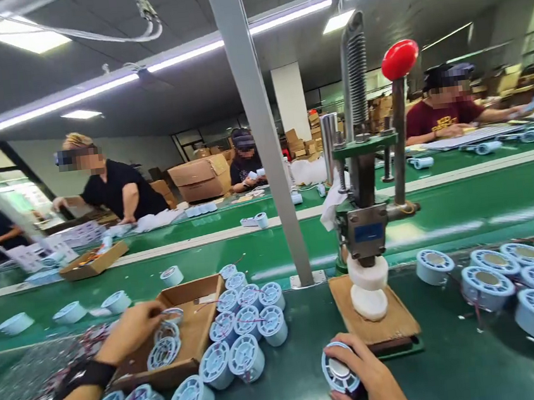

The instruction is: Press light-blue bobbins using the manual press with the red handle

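Observation:
My right hand (369, 377) grips a pale blue round speaker frame (338, 370) on the green table, just in front of the wooden base (397, 323) of a hand press (368, 215). The press has a red knob (399, 59) on its lever and a white round die (369, 288) resting on the base. My left hand (130, 329), with a black wristband, reaches into a shallow cardboard tray (197, 331) and pinches a blue frame part (171, 314) there. Several more blue frames (242, 323) stand beside the tray.
More blue frames (518, 282) lie at the right of the press. A grey post (260, 131) rises behind the tray. A green conveyor (463, 205) runs across behind it with loose parts. Several people work at the far benches, among cardboard boxes (200, 178).

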`<state>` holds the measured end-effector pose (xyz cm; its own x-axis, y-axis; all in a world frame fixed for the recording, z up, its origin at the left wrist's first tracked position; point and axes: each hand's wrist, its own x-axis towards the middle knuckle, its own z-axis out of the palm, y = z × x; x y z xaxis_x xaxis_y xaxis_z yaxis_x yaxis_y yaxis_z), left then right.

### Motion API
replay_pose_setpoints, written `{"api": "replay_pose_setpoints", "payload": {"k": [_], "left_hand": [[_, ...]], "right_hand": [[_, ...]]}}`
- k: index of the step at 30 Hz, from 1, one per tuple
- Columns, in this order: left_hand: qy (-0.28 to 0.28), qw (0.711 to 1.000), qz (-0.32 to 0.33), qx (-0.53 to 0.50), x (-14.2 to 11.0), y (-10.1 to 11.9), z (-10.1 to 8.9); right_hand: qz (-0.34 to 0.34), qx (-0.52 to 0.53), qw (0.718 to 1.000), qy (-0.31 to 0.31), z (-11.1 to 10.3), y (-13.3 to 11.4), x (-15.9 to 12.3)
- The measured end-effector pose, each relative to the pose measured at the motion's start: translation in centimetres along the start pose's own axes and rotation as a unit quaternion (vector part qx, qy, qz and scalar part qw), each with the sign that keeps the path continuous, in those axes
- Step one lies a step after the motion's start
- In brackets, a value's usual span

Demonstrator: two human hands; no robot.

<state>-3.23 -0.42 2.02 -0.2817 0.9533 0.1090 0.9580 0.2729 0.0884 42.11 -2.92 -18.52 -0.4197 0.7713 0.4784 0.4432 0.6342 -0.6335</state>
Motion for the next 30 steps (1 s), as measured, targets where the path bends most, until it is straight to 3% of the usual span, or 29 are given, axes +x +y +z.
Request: {"api": "replay_pose_setpoints", "payload": {"k": [3, 4, 5, 8, 11, 14, 16, 19, 23, 24, 28, 30], "left_hand": [[0.159, 0.987, 0.002, -0.005, -2.4, 4.0, 0.3], [0.238, 0.970, 0.045, -0.036, -4.0, 6.2, 1.2], [0.284, 0.946, 0.131, -0.089, -6.0, 8.8, 2.4], [0.258, 0.890, 0.353, -0.127, -12.1, 16.6, 7.7], [0.149, 0.891, 0.391, -0.173, -15.9, 21.3, 12.7], [0.030, 0.927, 0.313, -0.204, -16.6, 21.7, 14.8], [-0.042, 0.946, 0.260, -0.187, -16.2, 20.9, 14.9], [-0.109, 0.951, 0.233, -0.174, -15.2, 20.3, 14.5], [-0.074, 0.948, 0.151, -0.268, -14.9, 22.0, 13.9], [-0.050, 0.942, 0.168, -0.286, -15.0, 22.8, 13.7], [0.034, 0.906, 0.346, -0.240, -15.9, 26.1, 12.9], [0.040, 0.908, 0.360, -0.213, -16.1, 27.0, 12.8]], "right_hand": [[0.050, 0.045, 0.997, -0.030, -0.4, -1.0, 0.6], [0.062, 0.056, 0.996, -0.033, -0.6, -1.5, 0.7], [0.076, 0.070, 0.994, -0.028, -0.9, -1.9, 0.8], [0.103, 0.104, 0.989, 0.000, -1.9, -3.0, 0.5], [0.082, 0.090, 0.993, 0.003, -2.4, -2.9, -0.6], [0.055, 0.073, 0.995, 0.041, -2.7, -2.1, -2.1], [0.030, 0.047, 0.996, 0.068, -2.9, -1.7, -2.7], [-0.009, -0.036, 0.996, 0.082, -3.1, -1.5, -2.9], [0.015, -0.072, 0.986, 0.147, -2.5, -1.7, -2.7], [0.010, -0.080, 0.985, 0.152, -2.3, -1.7, -2.6], [0.015, -0.089, 0.986, 0.140, -1.5, -1.9, -2.5], [0.041, -0.074, 0.985, 0.149, -1.4, -1.9, -2.6]]}}
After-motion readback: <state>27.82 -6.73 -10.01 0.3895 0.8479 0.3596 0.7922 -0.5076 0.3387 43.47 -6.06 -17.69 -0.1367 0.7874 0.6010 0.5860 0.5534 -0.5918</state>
